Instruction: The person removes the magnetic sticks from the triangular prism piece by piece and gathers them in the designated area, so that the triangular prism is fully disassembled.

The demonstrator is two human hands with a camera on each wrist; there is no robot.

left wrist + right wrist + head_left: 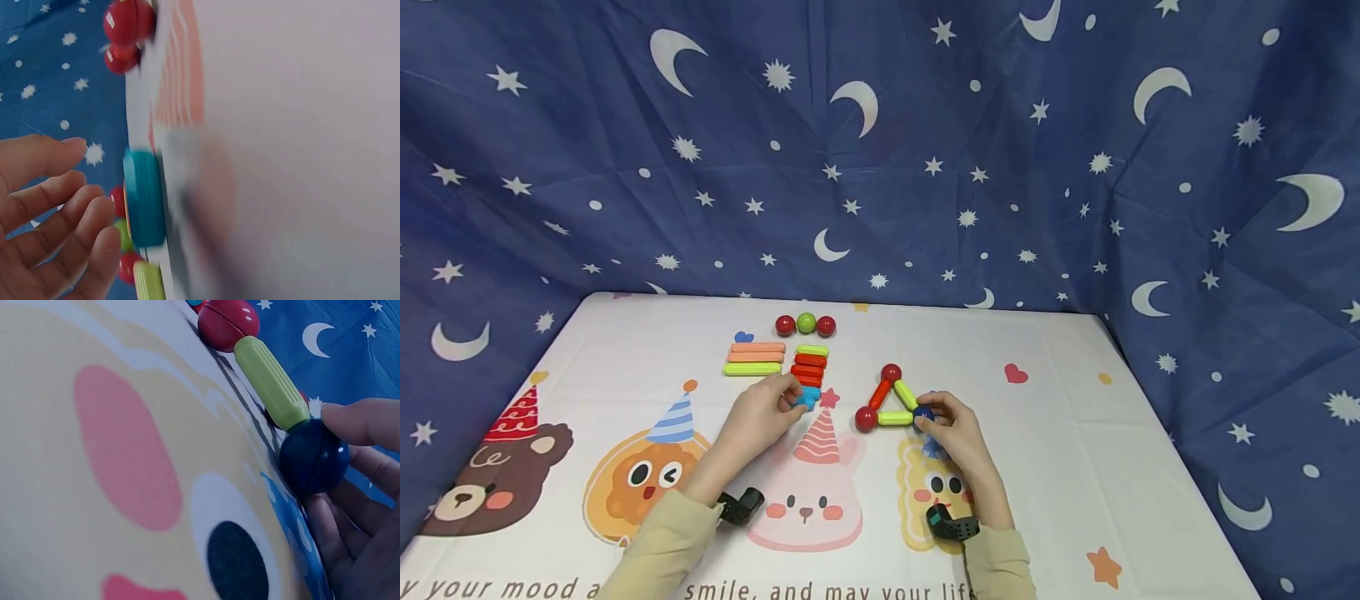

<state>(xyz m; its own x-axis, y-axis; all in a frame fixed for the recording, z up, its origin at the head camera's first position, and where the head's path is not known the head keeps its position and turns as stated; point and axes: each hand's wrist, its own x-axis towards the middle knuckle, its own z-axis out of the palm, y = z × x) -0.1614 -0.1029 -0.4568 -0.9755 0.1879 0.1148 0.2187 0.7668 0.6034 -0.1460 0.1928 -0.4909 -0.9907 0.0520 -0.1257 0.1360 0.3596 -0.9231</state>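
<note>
My left hand [769,410] is beside the blue rods [808,396] at the near end of a column of short rods. In the left wrist view its fingers [75,219] are loosely bent, a small gap from a blue rod [144,197], and hold nothing. My right hand [953,427] pinches a dark blue ball [314,456] between thumb and fingers. That ball is one corner of a flat triangle with two red balls [867,418] at the others. A red rod [880,395] and two yellow-green rods [895,417] form its sides.
Behind the column lie two red balls [785,326] with a green ball [807,322] between them. To its left are two orange rods [757,347] and a longer yellow-green rod [752,368]. A starry blue curtain [910,167] borders the white printed tabletop [1060,467].
</note>
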